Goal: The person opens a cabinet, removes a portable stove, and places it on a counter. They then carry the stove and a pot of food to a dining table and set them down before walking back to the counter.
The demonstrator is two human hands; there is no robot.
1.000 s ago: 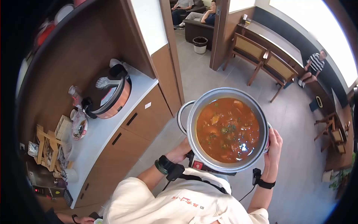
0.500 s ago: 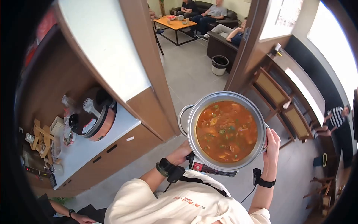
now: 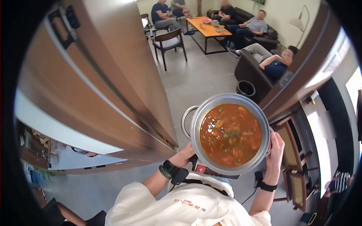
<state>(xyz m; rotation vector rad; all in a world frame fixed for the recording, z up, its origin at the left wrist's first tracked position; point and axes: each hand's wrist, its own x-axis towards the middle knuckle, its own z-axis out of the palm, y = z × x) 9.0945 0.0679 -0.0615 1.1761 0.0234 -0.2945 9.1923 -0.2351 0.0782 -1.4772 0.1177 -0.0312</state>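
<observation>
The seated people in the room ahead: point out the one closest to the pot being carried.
The person in the dark blue top reclining on the dark sofa, just beyond the pot; the others sit farther back around the orange table.

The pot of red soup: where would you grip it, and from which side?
Grip the pot at its loop handle on the left and the matching right side, where the right hand is. Come in level from the sides; the soup sits high.
</observation>
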